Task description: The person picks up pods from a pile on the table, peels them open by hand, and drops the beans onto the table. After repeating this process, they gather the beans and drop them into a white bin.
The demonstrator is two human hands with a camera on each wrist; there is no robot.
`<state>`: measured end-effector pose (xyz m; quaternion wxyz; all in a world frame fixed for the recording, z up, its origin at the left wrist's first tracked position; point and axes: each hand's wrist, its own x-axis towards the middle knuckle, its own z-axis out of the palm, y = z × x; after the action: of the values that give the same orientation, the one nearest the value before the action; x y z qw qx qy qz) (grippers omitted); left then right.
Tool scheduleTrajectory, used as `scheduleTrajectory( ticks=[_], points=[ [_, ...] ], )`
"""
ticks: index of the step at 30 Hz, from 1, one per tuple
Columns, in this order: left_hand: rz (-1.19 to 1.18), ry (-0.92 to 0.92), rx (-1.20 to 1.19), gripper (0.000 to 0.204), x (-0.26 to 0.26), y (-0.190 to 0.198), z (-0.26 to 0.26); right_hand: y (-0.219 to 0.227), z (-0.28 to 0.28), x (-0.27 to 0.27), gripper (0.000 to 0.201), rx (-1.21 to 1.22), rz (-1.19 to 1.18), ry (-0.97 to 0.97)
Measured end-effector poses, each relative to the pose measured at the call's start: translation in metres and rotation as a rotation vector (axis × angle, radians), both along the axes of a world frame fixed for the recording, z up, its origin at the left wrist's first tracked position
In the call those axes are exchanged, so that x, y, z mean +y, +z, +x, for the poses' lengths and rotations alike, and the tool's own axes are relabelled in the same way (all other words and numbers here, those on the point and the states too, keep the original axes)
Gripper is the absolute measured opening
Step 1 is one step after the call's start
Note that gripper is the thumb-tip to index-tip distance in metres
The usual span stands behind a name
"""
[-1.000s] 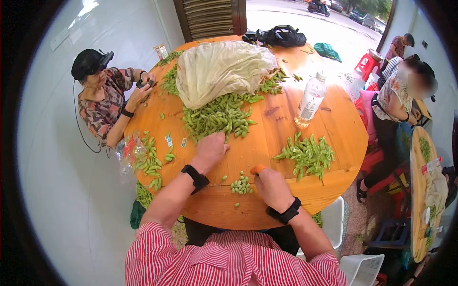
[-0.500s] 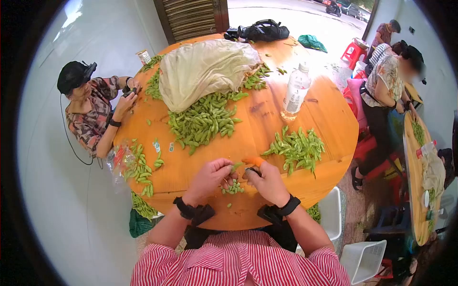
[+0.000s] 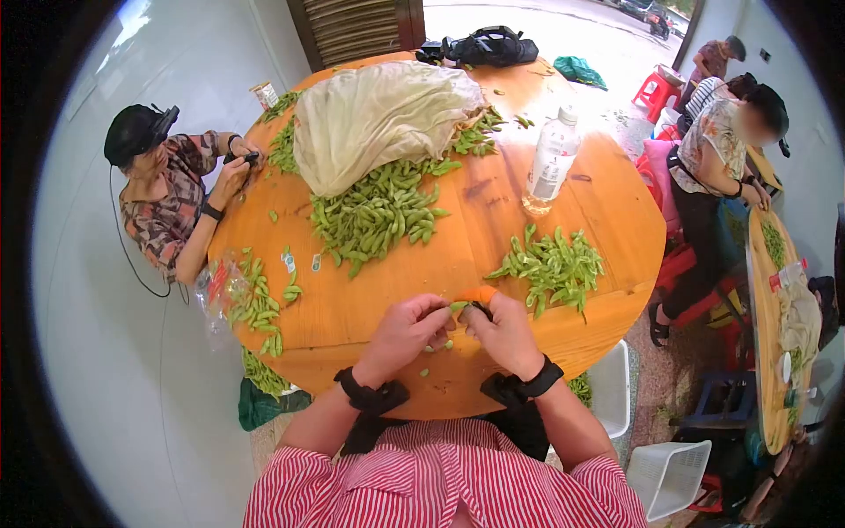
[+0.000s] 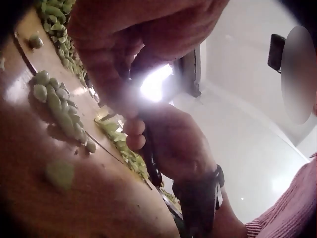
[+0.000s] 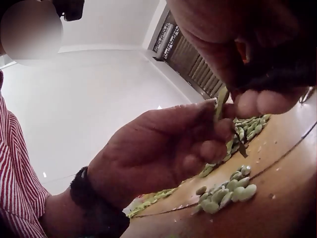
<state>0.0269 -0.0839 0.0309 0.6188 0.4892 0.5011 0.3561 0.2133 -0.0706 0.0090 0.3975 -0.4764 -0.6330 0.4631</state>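
The left hand [image 3: 407,333] pinches a green pod [image 3: 459,306] between thumb and fingers, close to the table's near edge. Touching it from the other side, the right hand [image 3: 503,334] grips a small dark tool [image 3: 480,310]; something orange covers one of its fingers. In the right wrist view the pod [image 5: 221,102] stands between both hands' fingertips. Shelled beans [image 5: 229,192] lie in a small pile on the wood below the hands, seen also as beans [image 4: 62,110] in the left wrist view. A larger heap of pods [image 3: 374,216] lies beyond the hands.
A pale cloth [image 3: 387,119] covers part of the heap. A clear bottle [image 3: 553,163] stands at the right behind a pile of pods [image 3: 553,268]. More pods [image 3: 258,304] and a plastic bag [image 3: 220,290] lie left. A person [image 3: 167,189] sits at the left edge.
The left hand has come back from the heap to the right hand, now holding a pod. The hands have drawn together, and the right hand's tool meets the pod.
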Motion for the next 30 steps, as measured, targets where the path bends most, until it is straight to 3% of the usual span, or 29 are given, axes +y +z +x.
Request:
scheduleTrajectory(
  ticks=[4, 12, 15, 17, 18, 20, 22, 25, 27, 30],
  points=[
    [-0.048, 0.064, -0.136, 0.020, 0.006, -0.002, 0.002, 0.010, 0.004, -0.005, 0.017, -0.072, 0.039, -0.030],
    [-0.047, 0.039, -0.151, 0.018, 0.005, 0.000, 0.010, 0.000, 0.018, -0.006, 0.021, -0.227, -0.009, 0.047],
    [-0.029, 0.075, -0.165, 0.018, 0.005, -0.004, 0.009, 0.003, 0.031, -0.001, 0.018, -0.101, -0.052, -0.006],
    [-0.017, 0.099, -0.157, 0.019, 0.005, -0.006, 0.006, 0.015, 0.042, 0.007, 0.017, -0.279, 0.235, -0.175],
    [-0.016, 0.081, -0.154, 0.019, 0.005, -0.007, 0.005, 0.016, 0.043, 0.010, 0.017, -0.279, 0.238, -0.177],
    [-0.013, 0.059, -0.152, 0.019, 0.004, -0.006, 0.006, 0.017, 0.046, 0.014, 0.022, -0.488, 0.406, -0.403],
    [-0.024, 0.082, -0.168, 0.020, 0.003, -0.003, 0.009, 0.024, 0.049, 0.011, 0.028, -0.545, 0.295, -0.356],
    [-0.021, 0.089, -0.141, 0.022, 0.001, -0.002, 0.013, 0.028, 0.039, 0.002, 0.028, -0.406, 0.397, -0.234],
    [-0.010, 0.093, -0.140, 0.022, 0.000, -0.004, 0.015, 0.024, 0.027, -0.006, 0.029, -0.143, 0.085, -0.077],
    [0.024, 0.093, -0.107, 0.021, -0.002, -0.005, 0.015, 0.009, 0.011, -0.010, 0.028, 0.019, 0.138, -0.080]
  ],
)
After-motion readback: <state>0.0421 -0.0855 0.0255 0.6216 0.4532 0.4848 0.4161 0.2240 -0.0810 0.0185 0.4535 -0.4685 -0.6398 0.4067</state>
